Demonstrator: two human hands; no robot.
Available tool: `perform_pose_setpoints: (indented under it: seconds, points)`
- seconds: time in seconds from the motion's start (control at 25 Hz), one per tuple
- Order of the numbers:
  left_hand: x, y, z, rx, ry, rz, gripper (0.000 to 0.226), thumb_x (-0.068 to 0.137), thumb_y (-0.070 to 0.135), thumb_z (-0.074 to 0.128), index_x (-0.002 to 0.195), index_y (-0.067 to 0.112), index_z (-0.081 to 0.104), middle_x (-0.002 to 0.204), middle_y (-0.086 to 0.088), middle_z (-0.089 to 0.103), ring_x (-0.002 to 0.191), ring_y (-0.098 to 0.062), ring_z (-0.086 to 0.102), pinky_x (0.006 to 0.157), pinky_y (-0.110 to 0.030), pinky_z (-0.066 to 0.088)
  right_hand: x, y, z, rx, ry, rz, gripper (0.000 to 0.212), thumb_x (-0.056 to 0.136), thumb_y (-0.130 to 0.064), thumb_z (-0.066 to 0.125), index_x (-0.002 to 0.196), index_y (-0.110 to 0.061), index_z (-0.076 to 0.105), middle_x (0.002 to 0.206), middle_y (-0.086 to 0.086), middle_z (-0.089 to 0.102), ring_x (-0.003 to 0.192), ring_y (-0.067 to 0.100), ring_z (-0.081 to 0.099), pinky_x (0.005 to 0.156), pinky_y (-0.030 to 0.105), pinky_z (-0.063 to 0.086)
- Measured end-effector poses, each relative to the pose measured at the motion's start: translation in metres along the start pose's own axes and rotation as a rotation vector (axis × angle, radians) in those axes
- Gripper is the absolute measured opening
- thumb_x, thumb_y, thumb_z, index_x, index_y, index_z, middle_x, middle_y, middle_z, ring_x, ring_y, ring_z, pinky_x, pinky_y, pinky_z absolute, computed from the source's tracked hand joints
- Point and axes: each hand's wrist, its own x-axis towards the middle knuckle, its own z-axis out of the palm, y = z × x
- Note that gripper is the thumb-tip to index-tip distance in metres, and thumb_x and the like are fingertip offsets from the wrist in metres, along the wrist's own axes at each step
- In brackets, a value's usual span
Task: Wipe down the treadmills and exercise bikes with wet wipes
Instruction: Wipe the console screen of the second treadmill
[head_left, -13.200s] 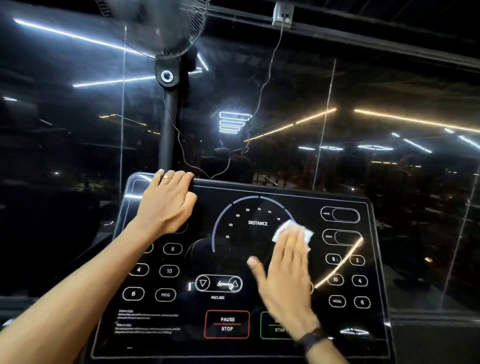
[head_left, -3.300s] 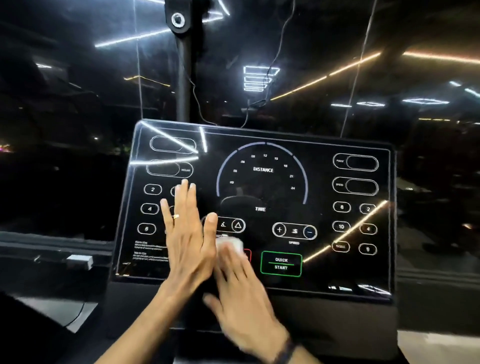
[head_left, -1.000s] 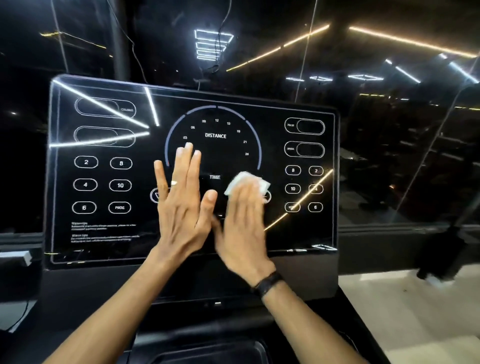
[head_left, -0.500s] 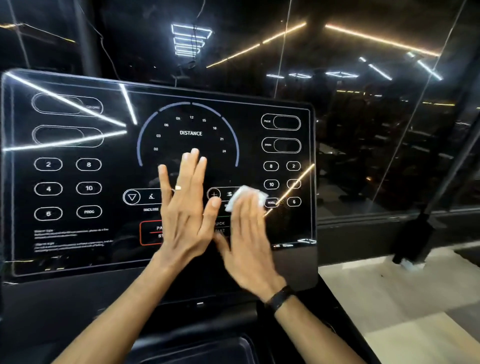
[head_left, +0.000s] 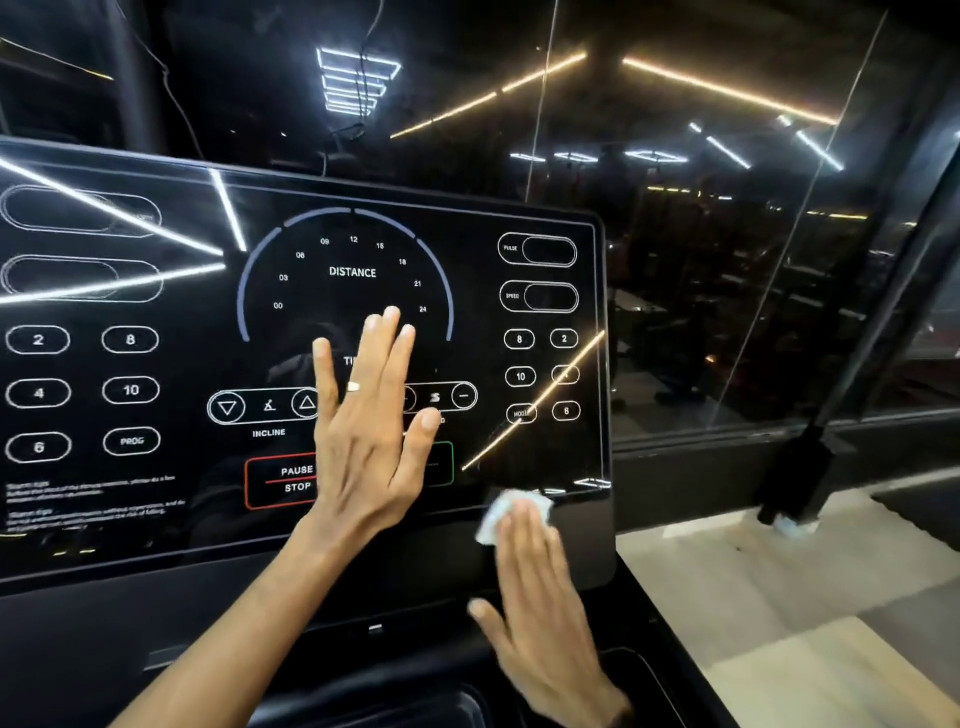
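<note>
A glossy black treadmill console (head_left: 156, 312) fills the left and middle of the head view, printed with DISTANCE, INCLINE and PAUSE/STOP markings. My left hand (head_left: 371, 431) lies flat on the middle of the panel, fingers straight, a ring on one finger. My right hand (head_left: 540, 608) presses a crumpled white wet wipe (head_left: 506, 512) with straight fingers against the matte black strip just below the panel's lower right corner. The wipe shows only past my fingertips.
Dark glass wall (head_left: 727, 260) behind and right of the console reflects ceiling light strips. A black slanted post (head_left: 841, 395) stands at the right. Pale wooden floor (head_left: 779, 597) lies at the lower right. A recessed black tray (head_left: 415, 701) sits below the console.
My right hand has slid the wipe down and right, from the panel's middle controls to the strip under its lower right corner. The left hand stays flat on the panel.
</note>
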Motion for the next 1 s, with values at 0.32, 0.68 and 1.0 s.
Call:
perform_pose_setpoints:
  seconds: [0.32,0.68,1.0]
  points:
    - [0.009,0.020,0.022,-0.050,-0.012,0.051,0.069,0.104,0.046,0.019,0.150,-0.003,0.034,0.160,-0.017,0.029,0.150,-0.028,0.025,0.122,-0.051,-0.006,0.073,0.058,-0.035,0.058,0.098,0.317,0.080,0.100,-0.060,-0.003,0.155,-0.004,-0.016,0.163,0.011,-0.025,0.152,0.023,-0.020,0.124,0.043,-0.011]
    - [0.014,0.018,0.032,-0.061,-0.007,0.028,0.071,0.103,0.047,0.017,0.150,-0.003,0.033,0.160,-0.017,0.029,0.151,-0.026,0.023,0.122,-0.050,-0.009,0.092,0.022,-0.040,0.130,0.080,0.330,0.089,0.094,-0.069,-0.009,0.151,-0.003,-0.024,0.161,0.017,-0.028,0.148,0.024,-0.030,0.122,0.041,-0.018]
    - [0.012,0.005,0.030,-0.043,0.022,-0.004,0.071,0.104,0.047,0.015,0.150,-0.003,0.034,0.159,-0.017,0.030,0.150,-0.027,0.026,0.122,-0.052,-0.007,0.032,-0.041,-0.007,0.150,0.023,0.198,0.087,0.100,-0.066,0.004,0.156,-0.001,-0.009,0.163,0.016,-0.021,0.152,0.027,-0.018,0.122,0.041,-0.011]
